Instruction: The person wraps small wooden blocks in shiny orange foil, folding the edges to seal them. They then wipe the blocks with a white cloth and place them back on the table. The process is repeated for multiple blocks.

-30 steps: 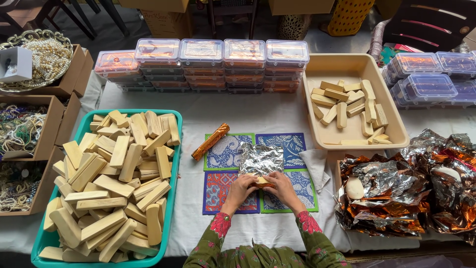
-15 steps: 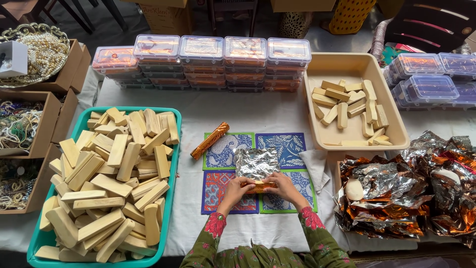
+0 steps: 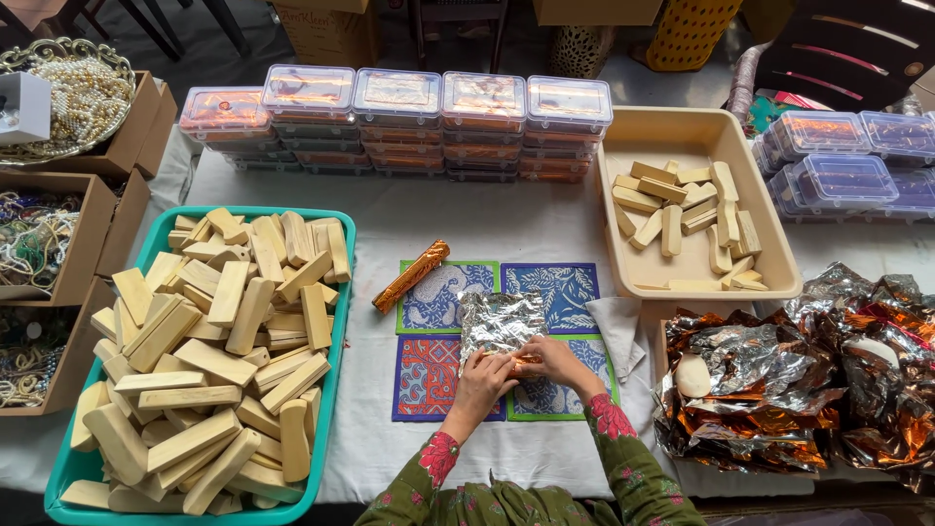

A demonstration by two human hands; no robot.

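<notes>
Crinkled silver foil sheet lying mid-table on four patterned mats, shiny side up, with an orange-copper tint showing along the near edge where it's being rolled. Looks to be wrapped around a wooden block, but can't really confirm since whatever's inside is almost totally covered by foil and fingers. Left hand curled around the left end of the roll, right hand pinching the right end, both gripping the same foil bundle, thumbs tucked in close together.

Just up and left, resting apart on the mats: a finished stick in copper foil, lying diagonal. Teal tray on the left heaped with pale wooden blocks, bottom corner cut off by the frame. Beige tray on the right holding a smaller loose batch. Pile of crumpled copper and silver foil far right, running out of view. Row of stacked clear lidded boxes along the back, contents too glary to make out. White cloth just beside the right hand.
</notes>
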